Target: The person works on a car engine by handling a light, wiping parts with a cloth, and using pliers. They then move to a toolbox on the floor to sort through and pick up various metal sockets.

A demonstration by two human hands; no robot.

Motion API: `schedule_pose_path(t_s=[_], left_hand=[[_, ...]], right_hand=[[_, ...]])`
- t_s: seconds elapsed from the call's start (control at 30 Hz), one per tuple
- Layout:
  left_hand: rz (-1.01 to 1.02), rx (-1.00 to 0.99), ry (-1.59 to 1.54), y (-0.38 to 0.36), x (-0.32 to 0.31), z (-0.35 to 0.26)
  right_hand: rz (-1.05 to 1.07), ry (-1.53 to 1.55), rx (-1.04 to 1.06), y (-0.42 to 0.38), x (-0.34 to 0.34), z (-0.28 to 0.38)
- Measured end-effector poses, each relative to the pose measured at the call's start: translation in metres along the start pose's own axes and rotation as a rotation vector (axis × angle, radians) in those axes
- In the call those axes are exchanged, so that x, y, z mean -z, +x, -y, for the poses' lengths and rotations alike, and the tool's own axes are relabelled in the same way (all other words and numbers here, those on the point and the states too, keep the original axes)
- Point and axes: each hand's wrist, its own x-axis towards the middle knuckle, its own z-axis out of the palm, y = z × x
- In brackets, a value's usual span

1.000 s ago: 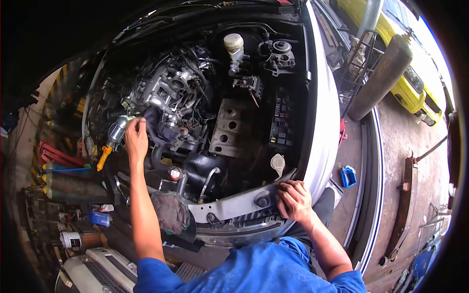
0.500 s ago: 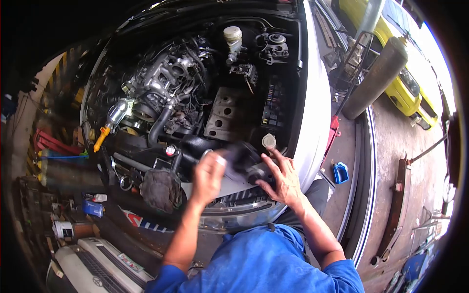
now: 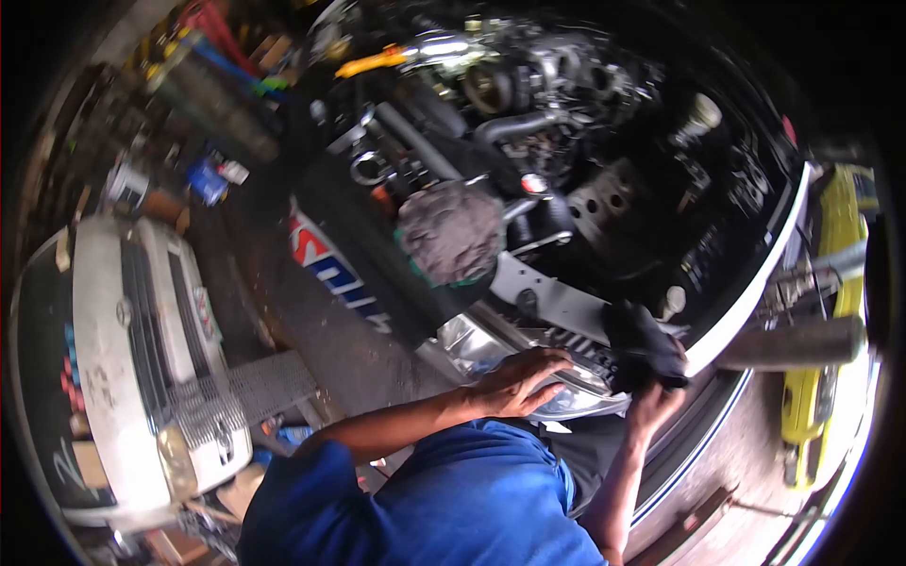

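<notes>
My right hand (image 3: 656,404) is closed on a black part (image 3: 644,347) at the front corner of the engine bay, near the fender. The part is blurred, so its shape is hard to make out. My left hand (image 3: 524,382) is over the headlight (image 3: 576,394), fingers apart and nothing in them. A dark crumpled cloth (image 3: 451,233) lies on the front of the car, left of the white slotted panel (image 3: 552,297). Beyond the cloth is a lit work lamp with a yellow handle (image 3: 373,62).
An engine (image 3: 557,80) fills the far side of the bay. At the left stands a white car front (image 3: 109,340) beside a wire mesh (image 3: 250,396). A gas cylinder (image 3: 793,344) and a yellow vehicle (image 3: 810,406) are at the right.
The view has swung toward the left. My left hand has moved away from the black part and lowered over the headlight. My right hand now holds the part toward the fender.
</notes>
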Motion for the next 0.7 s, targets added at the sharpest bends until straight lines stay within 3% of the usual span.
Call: schedule_pose_path(t_s=[0.03, 0.1, 0.13, 0.17, 0.23, 0.3, 0.37, 0.43, 0.5, 0.63, 0.7], left_hand=[[-0.017, 0.038, 0.02, -0.009, -0.001, 0.0], [0.151, 0.123, -0.029, -0.032, -0.004, 0.009], [0.281, 0.108, 0.03, -0.036, 0.0, 0.008], [0.315, -0.05, 0.177, -0.055, -0.016, 0.023], [0.379, 0.033, 0.167, -0.082, -0.022, 0.032], [0.728, 0.268, 0.194, -0.098, -0.011, 0.043], [0.733, 0.434, 0.239, -0.143, -0.021, 0.078], [0.773, 0.583, 0.274, -0.175, -0.014, 0.1], [0.625, 0.702, 0.271, -0.23, -0.024, 0.142], [0.655, 0.935, 0.438, -0.294, -0.001, 0.159], [0.552, 0.964, 0.409, -0.323, 0.002, 0.156]], right_hand=[[-0.061, 0.232, -0.094, -0.005, 0.001, 0.0], [-0.105, 0.113, -0.138, -0.013, 0.002, 0.007], [-0.101, 0.104, -0.147, -0.017, -0.008, 0.013], [-0.047, 0.066, -0.23, -0.025, -0.013, 0.018], [0.046, -0.01, -0.397, -0.045, -0.014, 0.025], [0.201, -0.082, -0.393, -0.063, -0.013, 0.008], [0.211, -0.196, -0.405, -0.086, -0.02, 0.001], [0.349, -0.083, -0.358, -0.105, -0.033, 0.013], [0.473, -0.195, -0.362, -0.128, -0.035, 0.012], [0.589, -0.327, -0.246, -0.18, -0.042, -0.008], [0.577, -0.424, -0.211, -0.21, -0.043, -0.019]])
